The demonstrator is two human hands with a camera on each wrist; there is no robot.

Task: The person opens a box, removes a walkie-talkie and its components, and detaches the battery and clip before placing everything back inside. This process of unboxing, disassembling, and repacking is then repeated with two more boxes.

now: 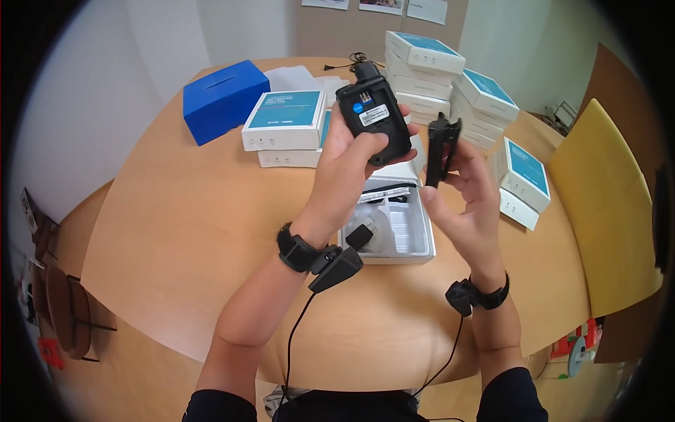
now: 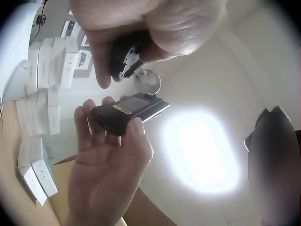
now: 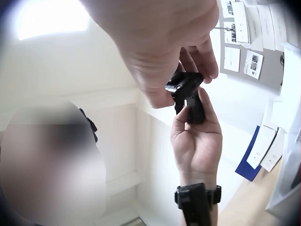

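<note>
A black two-way radio (image 1: 383, 98) lies in my left hand (image 1: 334, 179), its back facing up with a white label and a blue round sticker in the bare recess. My left thumb presses on its lower part. To its right, my right hand (image 1: 471, 211) pinches a black battery pack (image 1: 441, 151) on edge between thumb and fingers. In the left wrist view the battery pack (image 2: 131, 108) shows a small yellow label, apart from the radio. Below the hands stands an open white box (image 1: 415, 247) containing a black plug adapter (image 1: 359, 237) and clear plastic wrapping.
White-and-teal boxes stand stacked at the back right (image 1: 425, 88) and farther right (image 1: 524, 172). More boxes (image 1: 285, 116) are left of the hands, beside a blue box (image 1: 225, 102). A black cord (image 1: 355, 60) lies behind. A yellow chair back (image 1: 605, 204) borders the table's right side.
</note>
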